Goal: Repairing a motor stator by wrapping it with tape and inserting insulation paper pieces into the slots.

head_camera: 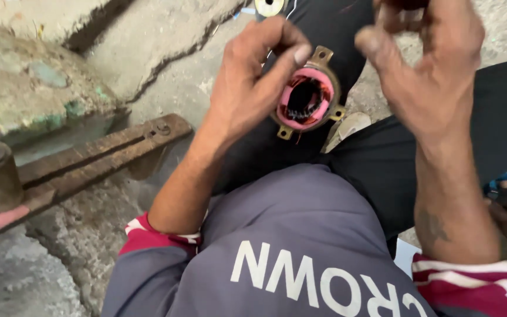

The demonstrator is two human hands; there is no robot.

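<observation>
Holding a small motor stator (307,97) up over the lap, left hand (253,76) curled around its left side, thumb pressed on the brass-coloured rim near the top lug. Looked like a ring with pink insulation inside and dark copper windings in the bore. Right hand (435,64) hovered just beside it, fingers half spread, gripping nothing as far as could be told, though blurred enough that a thin wire pinched there wouldn't have shown. Honestly a sketchy grip: only one hand on it, mostly by the edge, so could've slipped and dropped onto the rough concrete floor (165,76) below. Would've bent a lug or nicked the windings. Could've also snagged a finger on the sharp winding ends. Rusty iron bar (98,155) sat well apart to the left.
</observation>
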